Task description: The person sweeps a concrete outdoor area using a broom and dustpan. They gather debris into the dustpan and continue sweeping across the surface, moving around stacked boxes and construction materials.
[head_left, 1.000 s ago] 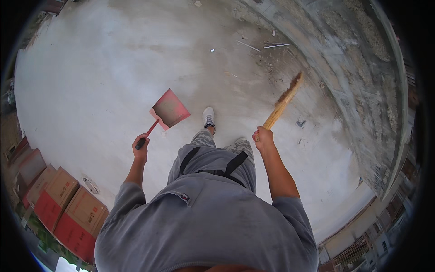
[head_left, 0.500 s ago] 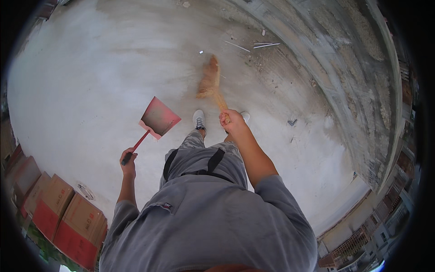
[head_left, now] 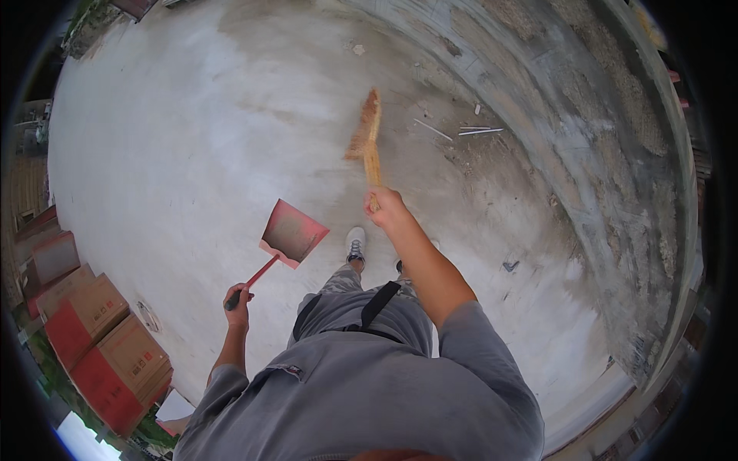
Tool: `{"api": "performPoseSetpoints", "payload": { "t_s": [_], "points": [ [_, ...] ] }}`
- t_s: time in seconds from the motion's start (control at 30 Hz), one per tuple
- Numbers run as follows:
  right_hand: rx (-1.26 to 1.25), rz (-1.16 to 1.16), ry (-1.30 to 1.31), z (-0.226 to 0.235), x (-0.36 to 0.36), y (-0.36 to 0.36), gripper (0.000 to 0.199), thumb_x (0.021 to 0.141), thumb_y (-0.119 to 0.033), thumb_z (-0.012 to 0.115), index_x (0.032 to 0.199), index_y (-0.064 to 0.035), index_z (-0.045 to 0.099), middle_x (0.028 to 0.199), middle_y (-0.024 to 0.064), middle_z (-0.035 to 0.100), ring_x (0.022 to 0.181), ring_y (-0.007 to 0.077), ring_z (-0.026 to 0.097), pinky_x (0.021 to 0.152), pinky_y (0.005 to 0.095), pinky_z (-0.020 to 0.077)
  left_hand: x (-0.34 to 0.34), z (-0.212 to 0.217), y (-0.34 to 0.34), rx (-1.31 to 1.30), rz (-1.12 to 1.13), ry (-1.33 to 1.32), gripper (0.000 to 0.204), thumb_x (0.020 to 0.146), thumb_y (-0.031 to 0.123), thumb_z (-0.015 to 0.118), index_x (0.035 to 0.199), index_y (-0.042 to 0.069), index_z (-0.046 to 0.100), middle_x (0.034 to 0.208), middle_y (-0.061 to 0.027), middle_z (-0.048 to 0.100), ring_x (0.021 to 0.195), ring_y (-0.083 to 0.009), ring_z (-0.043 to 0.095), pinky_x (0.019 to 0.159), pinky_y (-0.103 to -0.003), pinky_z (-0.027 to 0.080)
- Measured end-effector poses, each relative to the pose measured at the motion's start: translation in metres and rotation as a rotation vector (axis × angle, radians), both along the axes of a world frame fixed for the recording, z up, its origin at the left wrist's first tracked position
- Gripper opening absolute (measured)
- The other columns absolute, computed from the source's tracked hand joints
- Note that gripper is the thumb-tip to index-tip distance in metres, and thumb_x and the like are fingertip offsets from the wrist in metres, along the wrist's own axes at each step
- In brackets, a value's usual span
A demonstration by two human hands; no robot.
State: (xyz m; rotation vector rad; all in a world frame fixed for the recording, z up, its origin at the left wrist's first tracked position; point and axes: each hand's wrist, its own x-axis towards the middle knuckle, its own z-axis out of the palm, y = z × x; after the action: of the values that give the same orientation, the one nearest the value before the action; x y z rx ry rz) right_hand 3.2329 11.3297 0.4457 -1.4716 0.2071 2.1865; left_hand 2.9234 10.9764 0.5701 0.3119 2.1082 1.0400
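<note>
Head view, clock directions taken from its middle: gripping a red dustpan (head_left: 294, 233) with the left hand (head_left: 238, 296) at eight o'clock, closed snugly around the black end of its handle. Holding the scoop out at nine o'clock, open edge turned toward one, dull grey-brown inside. Gripping a hand brush (head_left: 370, 138) with the right hand (head_left: 384, 207), just off the middle toward one o'clock, wrapped firmly around the yellowish handle near its end. Reaching with the brush head to twelve o'clock above the grey concrete floor (head_left: 177, 154), reddish-brown bristles facing nine. Impossible to tell bristle contact with the floor. Lying between one and two o'clock: thin white sticks (head_left: 480, 131). Resting between three and four: a small dark object (head_left: 510, 266), too small to identify. Grouped at eight, beyond the left hand: red-and-brown cardboard boxes (head_left: 100, 303).
</note>
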Motion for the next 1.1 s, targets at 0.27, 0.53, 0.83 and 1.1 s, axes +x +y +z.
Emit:
{"api": "performPoseSetpoints", "payload": {
  "t_s": [0.27, 0.53, 0.83, 1.1],
  "points": [
    [-0.268, -0.467, 0.135, -0.043, 0.016, 0.065, 0.011, 0.083, 0.002, 0.053, 0.088, -0.0046, 0.045, 0.062, 0.0082, 0.048, 0.048, 0.0189, 0.047, 0.042, 0.0295, 0.0400, 0.041, 0.036, -0.004, -0.091, -0.014, 0.098, 0.012, 0.089, 0.011, 0.061, 0.098, 0.004, 0.061, 0.092, -0.0056, 0.062, 0.073, -0.0141, 0.059, 0.073, -0.027, 0.049],
    [-0.230, -0.488, -0.011, 0.036, 0.114, 0.029, 0.012, 0.081, 0.002, 0.053, 0.088, -0.0027, 0.045, 0.067, 0.0075, 0.049, 0.048, 0.0186, 0.047, 0.042, 0.0307, 0.0417, 0.078, 0.039, 0.042, -0.087, -0.051, 0.142, 0.012, 0.087, 0.012, 0.062, 0.096, 0.004, 0.060, 0.092, -0.0067, 0.062, 0.074, -0.0154, 0.059, 0.072, -0.028, 0.050],
    [-0.090, -0.420, 0.243, -0.026, 0.195, 0.142, 0.009, 0.082, 0.000, 0.056, 0.088, -0.0021, 0.049, 0.064, 0.0099, 0.049, 0.052, 0.0219, 0.049, 0.044, 0.0329, 0.0394, 0.116, 0.054, 0.092, -0.001, -0.103, 0.250, 0.013, 0.088, 0.011, 0.061, 0.098, 0.004, 0.060, 0.097, -0.0069, 0.061, 0.078, -0.0159, 0.061, 0.075, -0.028, 0.051],
    [-0.233, -0.634, 0.174, -0.039, 0.214, 0.100, 0.007, 0.084, -0.003, 0.055, 0.087, -0.0031, 0.049, 0.063, 0.0082, 0.048, 0.052, 0.0198, 0.050, 0.043, 0.0321, 0.0407, 0.112, 0.018, 0.186, -0.023, -0.233, 0.210, 0.014, 0.091, 0.010, 0.055, 0.102, 0.003, 0.060, 0.099, -0.0062, 0.061, 0.082, -0.0153, 0.060, 0.078, -0.027, 0.049]
  ]
}}
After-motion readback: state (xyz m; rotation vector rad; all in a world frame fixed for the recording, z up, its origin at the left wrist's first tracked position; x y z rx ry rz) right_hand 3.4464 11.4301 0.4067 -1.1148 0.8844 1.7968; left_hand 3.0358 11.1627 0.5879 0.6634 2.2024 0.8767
